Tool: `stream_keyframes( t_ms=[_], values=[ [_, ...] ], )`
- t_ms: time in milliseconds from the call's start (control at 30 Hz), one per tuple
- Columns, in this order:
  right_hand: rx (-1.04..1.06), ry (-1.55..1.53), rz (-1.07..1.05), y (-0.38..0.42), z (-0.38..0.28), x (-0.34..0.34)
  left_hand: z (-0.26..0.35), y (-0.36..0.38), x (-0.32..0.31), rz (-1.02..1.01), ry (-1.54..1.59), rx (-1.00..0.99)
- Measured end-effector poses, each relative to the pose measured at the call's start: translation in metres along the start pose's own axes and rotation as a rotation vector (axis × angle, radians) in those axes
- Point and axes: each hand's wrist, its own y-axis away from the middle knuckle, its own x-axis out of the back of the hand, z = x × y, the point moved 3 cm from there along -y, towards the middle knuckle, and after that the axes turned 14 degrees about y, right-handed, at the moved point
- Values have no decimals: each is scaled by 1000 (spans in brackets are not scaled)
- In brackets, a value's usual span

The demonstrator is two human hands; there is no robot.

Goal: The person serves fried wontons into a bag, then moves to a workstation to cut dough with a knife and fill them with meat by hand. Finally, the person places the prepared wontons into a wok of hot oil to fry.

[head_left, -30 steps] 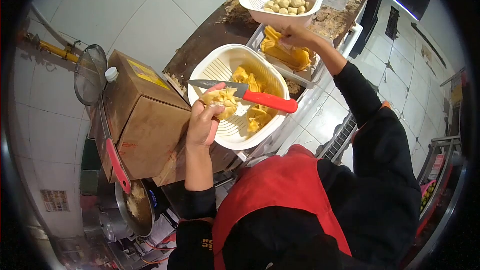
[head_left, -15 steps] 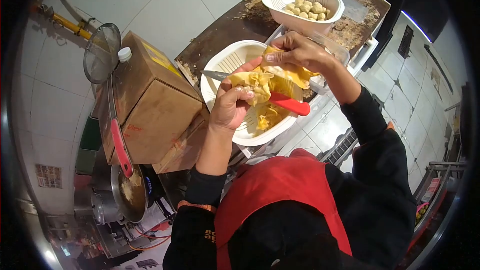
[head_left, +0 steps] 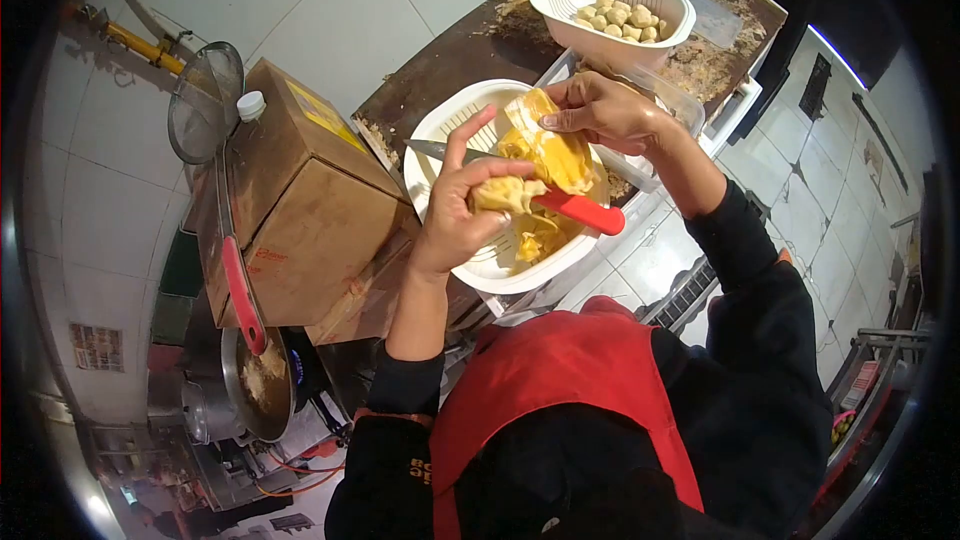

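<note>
Fingers [head_left: 560, 121] (right hand [head_left: 612, 112]) pinch yellow sheet [head_left: 566, 162]; carton [head_left: 325, 215] print [head_left: 268, 255] illegible.

Left hand [head_left: 455, 218]: holding a crinkly yellow dumpling [head_left: 505, 194], one finger up
Right hand [head_left: 608, 118]: pinching the edge of a yellow wrapper [head_left: 560, 152] with white patches
Knife [head_left: 582, 210]: across the white basket [head_left: 450, 116] under both hands, red handle poking out below the right hand
Yellow pieces [head_left: 538, 240]: in that basket, below the hands
Clear tub [head_left: 682, 112]: just behind the right hand
Round balls [head_left: 618, 20]: past the right hand, in another white basket [head_left: 612, 48]
Cardboard box [head_left: 320, 240]: to the left of the left hand
</note>
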Motion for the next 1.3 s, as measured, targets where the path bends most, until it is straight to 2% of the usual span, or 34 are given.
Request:
stream_keyframes(
  t_ms=[67, 167, 267, 367, 433, 500, 533, 567, 633, 767, 833, 900, 933, 967, 1033, 1100, 1133, 1267, 1300],
  values=[
    [4, 168, 43, -1, -3, 1, 1, 2, -3, -42, -87, 8],
    [43, 235, 59, -8, 4, 0, 0, 2, -9, -83, -221, -12],
    [70, 231, 39, -10, 7, -3, 5, -2, -16, -151, -373, -170],
    [23, 309, 111, -16, 16, -7, 11, 0, -17, -96, -342, -78],
    [2, 392, 147, -15, 10, -7, 11, 3, -11, -101, -341, -86],
    [-186, 339, 166, -5, -2, -4, 3, 8, 2, 151, 112, 43],
    [-193, 311, 155, -5, 2, 4, -2, 10, 8, 215, 324, 62],
    [-192, 313, 152, -6, 10, 16, -1, 10, 12, 219, 323, 60],
    [-26, 438, 94, -9, 18, 42, 3, 13, 25, 336, 580, -21],
    [-155, 683, 120, 3, 23, 80, 6, 20, 42, 363, 643, -30],
    [-293, 756, 276, 4, 33, 103, 6, 21, 43, 365, 642, -11],
    [-314, 688, 252, 1, 33, 107, 2, 18, 37, 325, 554, 31],
    [-321, 626, 325, 1, 24, 100, 5, 15, 29, 261, 488, 117],
    [-327, 562, 397, 1, 16, 92, -1, 14, 29, 267, 488, 116],
    [-339, 494, 456, -4, 15, 84, -11, 6, 21, -101, -100, 121],
    [-147, 205, 338, -12, 13, 76, -20, 7, 10, -159, -138, 151],
    [-128, 139, 344, -10, 7, 70, -23, 8, 5, -218, -175, 184],
    [-20, 86, 183, -19, -2, 48, -19, 4, 0, -249, -193, 245],
    [-20, 86, 184, -22, -2, 46, -13, 0, -4, -263, -316, 208]
  ],
)
